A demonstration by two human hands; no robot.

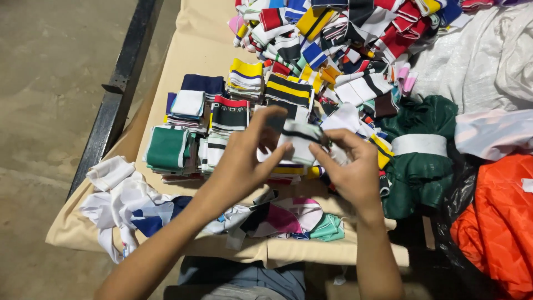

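Beige cloth covers the table [194, 50], where my left hand [244, 161] and right hand [352, 169] together pinch a folded striped knit collar piece [300, 141] above the sorted stacks [222, 119]; a slack grip could drop it, mixing piles.

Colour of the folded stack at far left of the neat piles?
Green with white edging, clearest in the head view.

Both hands [300, 161] pinch a striped knit collar piece [300, 139] above stacks [222, 122].
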